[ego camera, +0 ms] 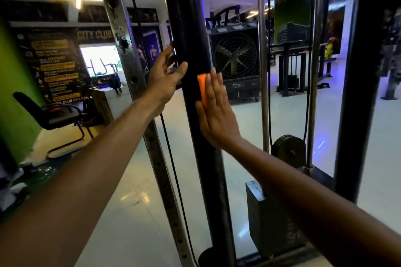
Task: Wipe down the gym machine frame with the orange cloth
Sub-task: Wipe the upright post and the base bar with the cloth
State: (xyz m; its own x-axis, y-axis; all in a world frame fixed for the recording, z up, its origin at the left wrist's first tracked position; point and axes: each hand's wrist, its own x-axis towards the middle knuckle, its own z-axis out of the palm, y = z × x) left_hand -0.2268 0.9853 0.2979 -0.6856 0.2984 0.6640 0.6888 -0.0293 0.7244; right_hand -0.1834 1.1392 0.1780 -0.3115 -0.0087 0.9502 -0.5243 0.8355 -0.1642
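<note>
1. Shiny pale floor [134, 197] is seen all through a big gym room, with blue and purple light far back on the right.
2. A thick black post [191, 34] of the gym machine frame is seen standing straight up in the middle, close to the camera.
3. The orange cloth [202, 89] is pressed flat on the right side of this black post by the right hand [214, 112].
4. The fingers of the right hand are held straight and close together, pointing up, and most of the cloth is hidden under them.
5. Only a strip of orange is seen past the fingers, on their left.
6. The left hand [166, 76] is placed on the left side of the same post, a little higher than the right hand.
7. Its fingers are loose and a bit apart; the thumb is laid on the front of the post and the other fingertips reach round the far edge.
8. A grey metal bar with holes [130, 67] is seen leaning to the left of the post, and a thin black cable [171, 158] is hung beside it.
9. A shiny silver rod [263, 71] and a second black post [360, 93] are seen to the right.
10. A grey weight block [262, 219] is seen low down near the right arm, with a round pulley [288, 149] above it.
11. A big black fan [235, 60] is stood on the floor behind the frame.
12. A black chair [54, 115] and a dark poster with yellow words [56, 67] are seen on the left by a green wall [15, 93].
</note>
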